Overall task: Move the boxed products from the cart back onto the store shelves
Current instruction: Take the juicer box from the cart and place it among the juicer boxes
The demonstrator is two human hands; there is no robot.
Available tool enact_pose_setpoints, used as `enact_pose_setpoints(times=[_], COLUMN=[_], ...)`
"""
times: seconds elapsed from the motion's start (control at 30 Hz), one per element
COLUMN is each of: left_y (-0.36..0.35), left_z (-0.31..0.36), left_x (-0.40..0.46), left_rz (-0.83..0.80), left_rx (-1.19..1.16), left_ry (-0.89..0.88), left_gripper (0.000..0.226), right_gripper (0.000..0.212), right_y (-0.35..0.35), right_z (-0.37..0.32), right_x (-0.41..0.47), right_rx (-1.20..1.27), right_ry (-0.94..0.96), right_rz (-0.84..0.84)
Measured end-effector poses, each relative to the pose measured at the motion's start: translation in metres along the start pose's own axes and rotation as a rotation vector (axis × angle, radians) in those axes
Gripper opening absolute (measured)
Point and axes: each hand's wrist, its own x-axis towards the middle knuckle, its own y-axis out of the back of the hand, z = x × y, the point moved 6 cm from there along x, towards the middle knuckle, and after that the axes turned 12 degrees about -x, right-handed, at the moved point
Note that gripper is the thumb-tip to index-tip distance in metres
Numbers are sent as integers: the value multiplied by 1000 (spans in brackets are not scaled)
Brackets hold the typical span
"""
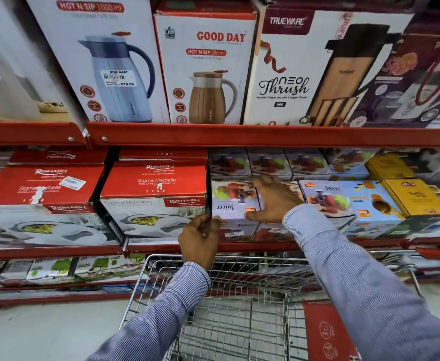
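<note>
A white juicer box (pixel 233 204) is sitting at the front of the middle shelf (pixel 265 246), printed side up, wedged between a red-and-white casserole box (pixel 153 201) on its left and more juicer boxes on its right. The right hand (pixel 273 201) is lying spread across the top of the box and the one beside it, fingers splayed and pressing flat, not curled round anything. The left hand (pixel 200 237) is touching the box's lower left front corner, fingers loosely bent against the cardboard, steadying it and not gripping it.

Behind and above, a second row of juicer boxes is stacking up towards the shelf overhead, leaving little headroom. To the right, a blue juicer box (pixel 344 201) and a yellow box (pixel 416 196) are crowding the same shelf.

Directly below the hands, the wire cart (pixel 239 308) is standing with its basket apparently bare, apart from a red panel on its right side, so this looks like one of the last boxes.

The risk seems to lie in the tight fit. If the box is being pushed in crooked, its corner may be catching the casserole box and nudging it askew. Its front is lying close to the shelf lip, so letting go too soon may be tipping it forward into the cart. Pressing down hard may be denting the thin cardboard top.
</note>
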Motion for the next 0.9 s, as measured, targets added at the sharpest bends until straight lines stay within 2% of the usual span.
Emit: enact_pose_setpoints(times=[0.1,0.2,0.37,0.53,0.67,0.9], left_y=[0,-3,-2,-2,-1,1], left_z=[1,0,-1,-4,-2,3], left_x=[2,4,5,7,7,5], left_rz=[-8,-31,-37,-28,-45,-88], left_rx=[-41,-59,-43,-32,-19,-8], left_ry=[1,-4,-59,-41,-66,-51], left_gripper=[35,39,36,34,32,32], right_gripper=[121,129,129,128,121,123], right_y=[-5,-4,2,5,9,7], right_z=[2,4,5,1,-1,-5], right_x=[14,21,23,23,19,14], right_rx=[-16,-68,-148,-175,-170,-131], right_ry=[45,64,87,81,76,34], right_rz=[-69,-54,-18,8,8,-24])
